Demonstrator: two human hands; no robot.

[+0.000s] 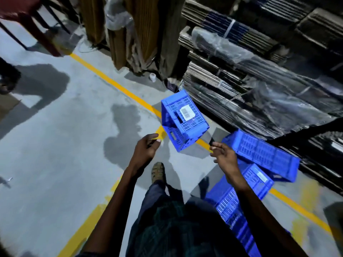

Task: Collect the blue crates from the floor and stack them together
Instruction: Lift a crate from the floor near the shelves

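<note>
A blue slotted crate (182, 120) with a white barcode label lies tipped on its side on the grey floor, across the yellow line. My left hand (146, 146) hangs just left of it, fingers loosely curled, holding nothing. My right hand (223, 153) reaches out to the crate's right, fingers relaxed, also empty. Neither hand touches the crate. A second blue crate (263, 153) lies on the floor to the right. A third blue crate (233, 199) lies below my right forearm, partly hidden by it.
Bundled flat cardboard under plastic wrap (259, 71) is stacked along the right. Upright cardboard sheets (130, 30) stand at the back. A red stool (24, 17) sits at top left. A small white tub (152, 77) stands by the cardboard. My sandalled foot (158, 172) is on the floor.
</note>
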